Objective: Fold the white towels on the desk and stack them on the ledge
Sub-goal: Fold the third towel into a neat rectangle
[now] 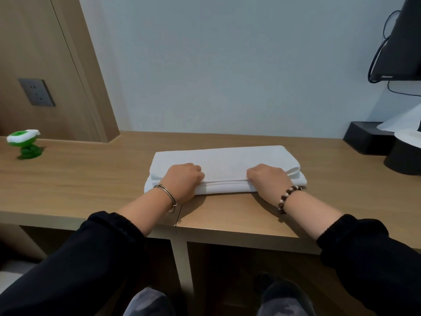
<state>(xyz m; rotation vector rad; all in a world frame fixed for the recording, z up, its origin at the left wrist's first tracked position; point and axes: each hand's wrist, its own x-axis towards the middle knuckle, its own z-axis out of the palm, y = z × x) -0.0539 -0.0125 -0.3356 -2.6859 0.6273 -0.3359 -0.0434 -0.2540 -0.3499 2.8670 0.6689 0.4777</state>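
White and folded into a long, layered rectangle, the towel (pixel 225 159) lies flat on the wooden desk (pixel 91 179) at the centre of the frame, close to the pale wall. Both hands sit on its near edge, the left hand (pixel 182 181) with fingers curled down onto the fold, the right hand (pixel 266 179) likewise clasping the layers. A metal bangle (pixel 167 193) circles the left wrist, a beaded bracelet (pixel 288 198) the right. At far left stands a green toy (pixel 24 142); at right, a black box (pixel 366 137).
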